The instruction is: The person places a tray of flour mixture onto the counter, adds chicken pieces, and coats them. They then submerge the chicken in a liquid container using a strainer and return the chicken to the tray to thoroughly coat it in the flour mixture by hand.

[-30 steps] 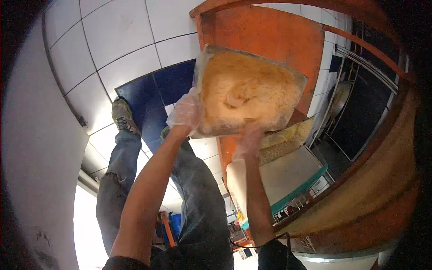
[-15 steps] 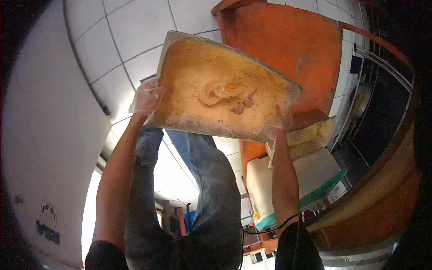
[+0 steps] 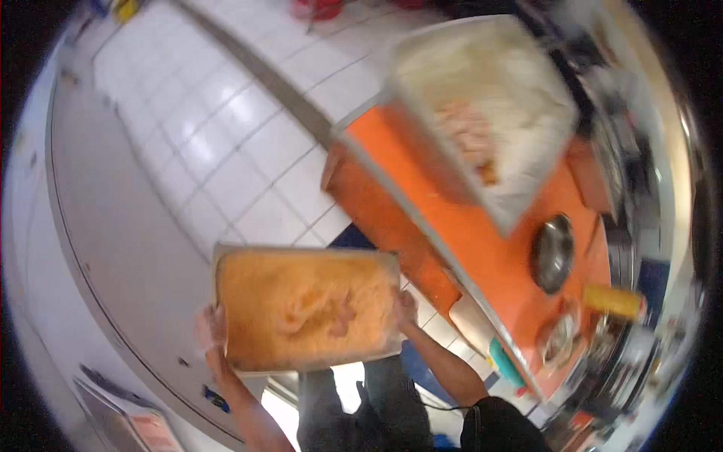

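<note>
Head view: the scene is seen from above, with some blur, and both hands are occupied by one object.
Held tray: a rectangular, shallow tray with a pale rim [image 3: 301,250] is held over the legs in dark trousers [image 3: 324,410], near the orange surface [image 3: 497,267] but not resting on it.
Tray contents: a bed of loose orange-tan powder [image 3: 256,301] is spread across the tray; small pinkish pieces [image 3: 343,320] and a pale, curled piece [image 3: 294,324] are laid near its middle.
Left hand: the left hand [image 3: 211,328] is clamped on the tray's left end; a thin clear glove seems to be worn.
Right hand: the right hand [image 3: 407,310] is closed around the opposite end; whether it is gloved cannot be told through the blur.
Done so far: the pieces are placed in the powder, and the tray's weight appears to be borne wholly by the two hands.
Not yet done: the tray is not set down, and the pieces are not fully covered; their upper sides are left showing.
Second tray: a large, pale, rectangular tray [image 3: 514,215] is set on the surface, untouched by either hand; whitish powder [image 3: 520,98] and a cluster of pink pieces [image 3: 463,128] are contained in it.
Surface items: a dark, shiny metal bowl [image 3: 553,254], a yellow cylinder [image 3: 614,302] and a crumpled clear plastic bag [image 3: 561,343] are gathered toward the near end.
Floor: white square tiles [image 3: 248,166] are seen beyond the tray.
</note>
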Demonstrator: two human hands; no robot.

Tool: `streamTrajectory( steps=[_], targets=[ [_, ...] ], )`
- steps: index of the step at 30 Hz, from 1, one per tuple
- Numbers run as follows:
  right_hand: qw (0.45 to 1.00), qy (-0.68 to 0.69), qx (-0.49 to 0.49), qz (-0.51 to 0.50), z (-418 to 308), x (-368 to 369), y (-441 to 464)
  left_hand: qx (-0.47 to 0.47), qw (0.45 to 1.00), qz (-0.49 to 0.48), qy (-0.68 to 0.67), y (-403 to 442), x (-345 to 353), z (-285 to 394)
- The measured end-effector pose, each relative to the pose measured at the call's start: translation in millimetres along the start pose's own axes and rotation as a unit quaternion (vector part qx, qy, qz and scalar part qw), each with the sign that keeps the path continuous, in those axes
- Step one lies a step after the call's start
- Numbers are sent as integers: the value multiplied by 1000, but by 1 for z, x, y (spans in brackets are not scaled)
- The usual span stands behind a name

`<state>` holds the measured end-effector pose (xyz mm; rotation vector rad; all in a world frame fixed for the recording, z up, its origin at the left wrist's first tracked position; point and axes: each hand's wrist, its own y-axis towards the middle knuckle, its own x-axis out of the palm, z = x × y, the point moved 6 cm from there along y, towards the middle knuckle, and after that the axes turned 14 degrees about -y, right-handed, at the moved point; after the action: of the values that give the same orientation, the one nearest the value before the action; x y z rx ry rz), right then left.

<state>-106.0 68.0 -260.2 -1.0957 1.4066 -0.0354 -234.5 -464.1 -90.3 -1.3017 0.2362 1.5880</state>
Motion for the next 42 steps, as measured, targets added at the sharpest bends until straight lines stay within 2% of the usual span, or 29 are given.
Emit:
streamTrajectory(
  steps=[1, 2, 3, 4, 5, 8, 10, 11, 13, 14, 15, 17, 19, 20, 21, 22, 23, 24, 26, 28, 29, 31, 33, 36, 37, 39, 42],
  targets=[
    [982, 30, -140, 125, 15, 19, -13, -55, 997, -35, -35, -18, -53, 39],
    [979, 54, -122, 156, 2, -2, -40, -14, 999, -22, -44, -21, -89, 43],
    [991, 76, -95, 58, -5, -9, -61, 20, 998, -9, -59, -27, -110, 42],
    [991, 99, -75, -45, -19, -20, -90, 35, 999, 0, -18, -41, -147, 66],
    [990, 118, -73, -23, -32, -44, -119, 45, 999, 14, 22, -55, -184, 85],
    [981, 138, -136, -16, -69, -95, -174, 163, 986, -21, -30, -79, -241, 82],
    [989, 64, -129, 17, -70, -115, -181, 153, 980, 100, -75, -91, -276, 85],
    [984, 80, -152, 45, -76, -134, -194, 173, 977, 105, -74, -108, -297, 107],
    [978, 95, -171, 69, -73, -171, -204, 135, 987, -25, -80, -152, -313, 133],
    [974, 94, -187, 84, -64, -186, -217, 148, 987, -30, -63, -169, -311, 137],
    [975, 109, -175, 84, -55, -206, -234, 186, 975, -6, -124, -182, -309, 138],
    [968, 141, -147, 144, -39, -267, -261, 250, 950, 5, -189, -177, -295, 144],
    [958, 169, -111, 205, -1, -295, -271, 132, 887, -178, -406, -163, -253, 138],
    [947, 185, -90, 246, 19, -303, -282, 141, 887, -194, -394, -165, -236, 148],
    [946, 191, -74, 252, 38, -310, -290, 115, 875, -186, -431, -184, -220, 163],
    [932, 258, -52, 248, 61, -319, -297, 87, 859, -176, -472, -206, -204, 177],
    [914, 322, -35, 245, 82, -328, -304, 95, 857, -186, -472, -231, -190, 197],
    [911, 323, -32, 255, 99, -337, -314, 120, 838, -226, -481, -258, -179, 220],
    [922, 271, 62, 270, 149, -351, -328, 150, 814, -267, -493, -283, -159, 249],
    [896, 270, 71, 345, 191, -358, -345, 165, 808, -370, -429, -297, -118, 272],
    [893, 268, 90, 349, 220, -349, -343, 154, 862, -335, -347, -289, -97, 276],
    [890, 265, 111, 354, 263, -342, -344, 154, 844, -371, -355, -297, -58, 296],
    [859, 274, 92, 422, 293, -355, -360, 149, 829, -402, -359, -305, -10, 321],
    [845, 287, 81, 444, 352, -340, -350, 146, 821, -445, -328, -323, 42, 353],
    [840, 327, 110, 419, 377, -322, -341, 146, 820, -449, -323, -343, 50, 372],
    [828, 350, 126, 420, 386, -324, -342, 146, 822, -455, -308, -359, 71, 391],
    [805, 404, 132, 414, 400, -317, -325, 150, 807, -485, -302, -339, 120, 414]
  ],
)
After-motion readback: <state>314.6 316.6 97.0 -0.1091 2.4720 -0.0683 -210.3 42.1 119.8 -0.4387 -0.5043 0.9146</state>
